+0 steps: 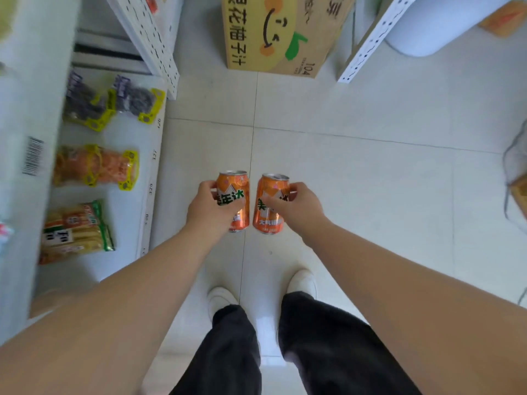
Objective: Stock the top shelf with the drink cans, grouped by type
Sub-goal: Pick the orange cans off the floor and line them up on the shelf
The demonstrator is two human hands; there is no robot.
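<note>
My left grip [208, 208] clasps the left can [234, 184]; my right grip [302, 206] clasps the right can [268, 220]. Cans just beside each other.

"美年达" on both cans [237, 186] (carton [251, 29]: "柚子汁")

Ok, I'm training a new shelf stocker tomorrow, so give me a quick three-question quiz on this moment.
1. True or false: the left orange can and the right orange can bear different labels.
2. Where does the cardboard box stand? A: on the floor ahead of the person; B: in the person's arms; C: on top of the two cans.
3. Fill in: the left hand and the right hand each grip ___ can.

Key: 1 false, as both show the same orange design; 2 A; 3 one.
</note>
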